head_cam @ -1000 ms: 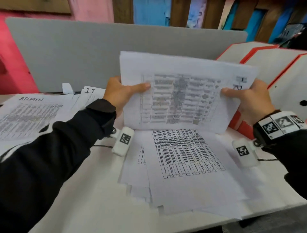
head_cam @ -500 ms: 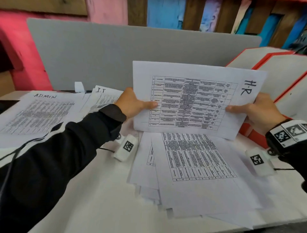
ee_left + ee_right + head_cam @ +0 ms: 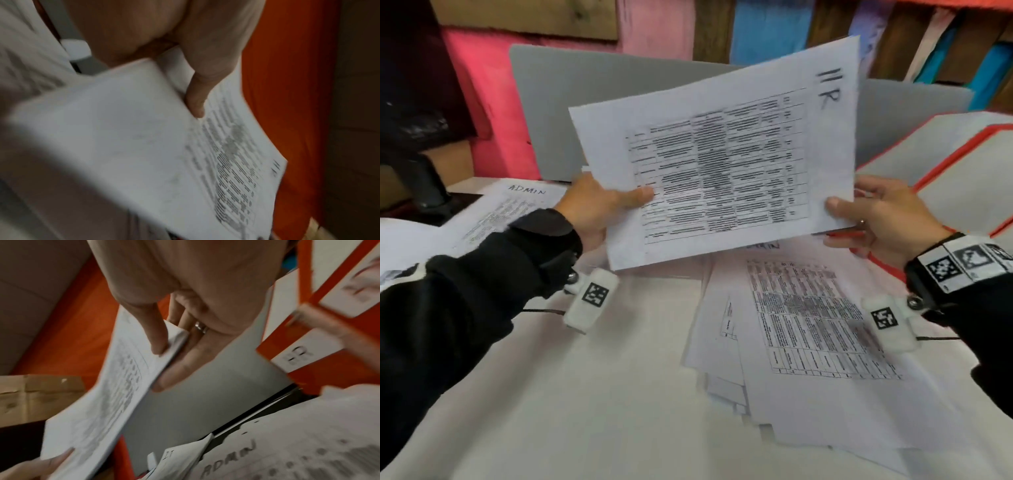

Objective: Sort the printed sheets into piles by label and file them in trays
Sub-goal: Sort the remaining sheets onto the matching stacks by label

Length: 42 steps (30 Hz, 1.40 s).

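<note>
From the head camera, the left hand [image 3: 599, 205] is pinching the left edge of a thin white HR sheet [image 3: 722, 164], thumb lying flat on the printed table and fingers hidden behind the paper. The right hand [image 3: 883, 219] is gripping the sheet's lower right corner, thumb on top and the other fingers spread behind. The sheet is hanging tilted in the air above a loose, fanned pile of printed sheets [image 3: 808, 329] lying on the smooth white table [image 3: 585, 394]. An ADMIN pile [image 3: 510, 212] is lying at the left, partly hidden by the black sleeve. White trays with red edges [image 3: 962, 178] are standing at the right, cut off by the frame. A flat grey panel [image 3: 544, 113] is standing behind.

From the left wrist, everything is blurring; the left hand [image 3: 185, 40] is showing its thumb pressing on the paper [image 3: 144, 138], whose print is unreadable.

From the right wrist, the right hand [image 3: 185, 296] is clamping the sheet's [image 3: 107, 394] edge between thumb and ringed fingers. An orange tray with an HR label [image 3: 298, 356] is standing just beside it, and sheets marked IT [image 3: 180, 454] and ADMIN [image 3: 287, 451] are lying below, smeared.
</note>
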Available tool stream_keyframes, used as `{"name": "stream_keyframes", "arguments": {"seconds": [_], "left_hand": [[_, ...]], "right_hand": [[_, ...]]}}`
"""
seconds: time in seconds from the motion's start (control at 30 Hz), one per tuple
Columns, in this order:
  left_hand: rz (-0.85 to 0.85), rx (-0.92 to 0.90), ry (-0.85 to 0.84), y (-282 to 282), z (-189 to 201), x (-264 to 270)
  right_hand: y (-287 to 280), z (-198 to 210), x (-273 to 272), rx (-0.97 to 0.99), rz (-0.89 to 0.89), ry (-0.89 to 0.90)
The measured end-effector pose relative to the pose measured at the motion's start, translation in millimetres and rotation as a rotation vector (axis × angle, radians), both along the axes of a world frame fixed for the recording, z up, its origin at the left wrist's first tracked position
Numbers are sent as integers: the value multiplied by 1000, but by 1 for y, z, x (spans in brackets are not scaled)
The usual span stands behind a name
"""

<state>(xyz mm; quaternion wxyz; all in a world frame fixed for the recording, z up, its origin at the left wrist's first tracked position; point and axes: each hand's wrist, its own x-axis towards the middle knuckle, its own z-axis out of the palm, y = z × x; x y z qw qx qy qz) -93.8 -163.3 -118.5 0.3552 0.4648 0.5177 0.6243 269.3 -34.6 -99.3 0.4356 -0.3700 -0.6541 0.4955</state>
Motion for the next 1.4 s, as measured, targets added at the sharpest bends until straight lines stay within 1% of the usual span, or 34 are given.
{"name": "stream_keyframes", "arguments": {"seconds": [0.03,0.07,0.17,0.2,0.23,0.27,0.3,0.33,0.37,0.4,0.43,0.5,0.53,0.57,0.6,0.67,0.7,0.73,0.77,0.8,0.83,0.9,1.0,1.13,1.2,1.23,1.3,1.4], "left_hand": [[85,-8,74,-9,1,-11],[205,-13,198,-16,5,-24],[692,-52,701,-29,30,-61],[800,-49,852,-34,40,-69],[825,-24,972,-36,50,-76],[765,-2,1042,-39,62,-80],[653,-12,1049,-39,74,-83],[523,-83,1049,-42,86,-84],[397,-193,1070,-44,97,-84],[296,-295,1092,-48,104,-84],[219,-343,1086,-49,108,-87],[173,-306,983,-52,104,-96],[183,-264,912,-53,98,-101],[194,-226,837,-54,91,-105],[195,-192,751,-55,84,-109],[207,-154,608,-55,74,-112],[234,-144,600,-56,70,-111],[274,-121,656,-55,66,-109],[323,-85,766,-55,62,-103],[379,-33,889,-56,59,-97],[423,-7,974,-59,57,-87],[462,-17,1088,-64,55,-70],[437,-1,1231,-71,57,-44],[322,-7,1390,-82,66,-18],[322,-38,1420,-84,66,-21],[343,-68,1406,-83,66,-26],[380,-209,1362,-79,66,-38],[345,-346,1343,-78,62,-43]], "right_hand": [[-1,1,-16,21,21,-28],[-3,3,-31,46,34,-53],[-5,10,-76,91,35,-88],[-6,13,-89,103,43,-102],[-9,17,-102,122,63,-124],[-12,21,-113,144,95,-150],[-16,26,-123,164,127,-178],[-20,30,-131,178,156,-200],[-23,35,-139,184,172,-208],[-26,39,-146,177,172,-188],[-28,43,-152,156,156,-138],[-34,48,-160,58,97,43],[-37,47,-162,-14,88,136],[-40,44,-164,-86,116,191],[-45,39,-168,-142,176,185],[-57,26,-180,-165,321,41],[-63,21,-189,-146,363,-27],[-67,18,-198,-125,377,-70],[-70,18,-208,-112,362,-84],[-72,18,-217,-116,335,-76],[-73,19,-225,-126,301,-59],[-76,22,-241,-137,245,-35],[-83,26,-261,-167,230,-13],[-90,29,-275,-267,251,113],[-91,28,-276,-306,254,128],[-91,27,-276,-319,252,117],[-91,26,-274,-333,256,82],[-93,26,-276,-350,275,73]]}}
